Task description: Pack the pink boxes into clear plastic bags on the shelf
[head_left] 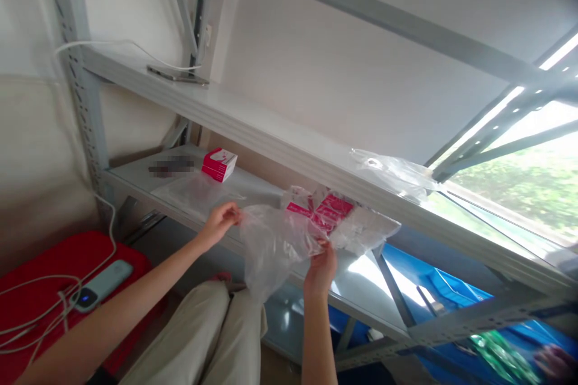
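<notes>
Hanging limp between two bare hands: one clear bag [268, 246], in front of the lower shelf. Left hand [224, 219]: fingers closed on its upper left edge. Right hand [321, 267]: fingers pinching its right edge.

Containers, lower shelf [266, 192]: beyond the right hand, clear wrapping [368, 230] with pink-and-white boxes [333, 212] showing at it; whether they lie inside or behind the plastic, cannot tell. Toward the left end, a red-and-white box [220, 164], with a loose sheet of clear plastic [198, 191] lying flat just beside it. Near these, a dark item [170, 166], blurred out.

Upper shelf [271, 117]: crumpled clear plastic [392, 171] toward the right, partly over the front edge; a thin flat device [178, 76] at the left, white cable [130, 42] beside it.

Surface and room: grey metal rack [83, 102], pale wall [144, 6]. At lower left, a red seat or case [135, 258] bearing a pale power bank [105, 284] with a blue light, and looped white cords. At right, a bright window [533, 174] with greenery outside; below it, blue sheeting [456, 286] and shiny green packaging [501, 352].
</notes>
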### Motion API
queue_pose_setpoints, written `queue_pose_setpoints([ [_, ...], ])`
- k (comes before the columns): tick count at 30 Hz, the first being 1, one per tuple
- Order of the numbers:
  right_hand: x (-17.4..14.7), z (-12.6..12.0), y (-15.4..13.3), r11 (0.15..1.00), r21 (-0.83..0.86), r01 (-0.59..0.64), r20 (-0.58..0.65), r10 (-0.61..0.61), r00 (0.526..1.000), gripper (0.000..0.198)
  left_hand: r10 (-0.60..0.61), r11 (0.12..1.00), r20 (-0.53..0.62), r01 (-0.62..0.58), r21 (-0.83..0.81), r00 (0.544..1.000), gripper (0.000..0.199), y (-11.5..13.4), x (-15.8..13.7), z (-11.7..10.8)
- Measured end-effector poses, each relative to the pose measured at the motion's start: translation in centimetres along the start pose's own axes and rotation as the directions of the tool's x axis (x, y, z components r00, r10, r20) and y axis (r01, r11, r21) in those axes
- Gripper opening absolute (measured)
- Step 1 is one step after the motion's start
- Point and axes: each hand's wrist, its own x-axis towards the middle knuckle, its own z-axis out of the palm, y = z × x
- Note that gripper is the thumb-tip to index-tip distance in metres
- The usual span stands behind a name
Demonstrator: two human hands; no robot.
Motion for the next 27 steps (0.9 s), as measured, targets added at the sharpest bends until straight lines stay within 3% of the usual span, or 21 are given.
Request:
queue_pose_setpoints([
  [3, 0.8, -1.4, -0.8, 0.996, -0.023, 0.081, -0.045, -0.082, 0.996, 0.018, 0.025, 0.994, -0.088, -0.015, 0.110, 0.996, 0.031, 1.2, 0.4, -2.1],
  [6, 0.9, -1.9, -1.3, 0.997, -0.001, 0.078, 0.033, -0.078, 0.996, 0.019, 0.029, 0.974, -0.075, -0.012, 0.227, 0.997, 0.028, 2.0, 0.1, -3.1],
  [11, 1.4, -1.5, -1.3, 0.996, -0.073, 0.060, -0.024, -0.062, 0.998, 0.025, 0.106, 0.926, -0.104, -0.060, 0.372, 0.989, 0.021, 2.1, -0.6, -2.4],
  [15, 3.9, -1.2, -0.4, 0.993, -0.116, -0.021, -0.084, 0.012, 0.996, 0.035, 0.098, 0.932, -0.114, -0.051, 0.358, 0.989, 0.022, 0.3, 0.9, -1.4],
  [18, 5.1, -1.1, 1.6, 0.970, -0.188, -0.156, 0.010, 0.161, 0.987, 0.045, 0.058, 0.945, -0.114, -0.017, 0.326, 0.992, 0.024, -2.1, 3.7, -1.1],
  [21, 4.0, -1.0, 4.6, 0.906, -0.336, -0.256, 0.121, 0.311, 0.943, 0.052, -0.013, 0.923, -0.145, 0.067, 0.379, 0.989, 0.022, -4.2, 6.6, -1.4],
  [23, 2.1, -0.8, 6.6, 0.887, -0.401, -0.227, 0.230, 0.338, 0.913, 0.051, -0.074, 0.887, -0.177, 0.146, 0.438, 0.981, 0.018, -5.3, 8.1, -1.5],
  [25, 0.1, -0.2, 8.0, 0.900, -0.415, -0.136, 0.372, 0.304, 0.877, 0.053, -0.119, 0.857, -0.205, 0.204, 0.473, 0.972, 0.015, -6.1, 9.1, -1.5],
  [27, -1.2, 0.6, 8.7, 0.898, -0.437, -0.043, 0.434, 0.252, 0.865, 0.062, -0.135, 0.841, -0.227, 0.232, 0.489, 0.965, 0.017, -6.8, 9.3, -1.2],
])
